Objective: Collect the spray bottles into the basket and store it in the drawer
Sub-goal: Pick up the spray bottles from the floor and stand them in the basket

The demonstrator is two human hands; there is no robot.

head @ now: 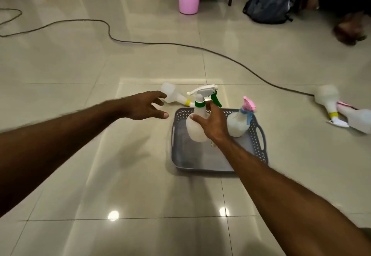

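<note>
While gripped by right hand (213, 124), unlabelled bottle (195, 124).

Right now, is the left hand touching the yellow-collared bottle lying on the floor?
Apart. The head view shows the left hand open with fingers spread, and floor tile visible between its fingertips and the yellow-collared bottle.

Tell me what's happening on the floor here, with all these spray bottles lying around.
A person is gathering spray bottles into a grey basket on the tiled floor. The right hand grips the green-collared bottle, upright in the basket beside a pink-topped bottle. The open left hand reaches toward a yellow-collared bottle lying behind the basket. Two more bottles lie off to the right.
</note>
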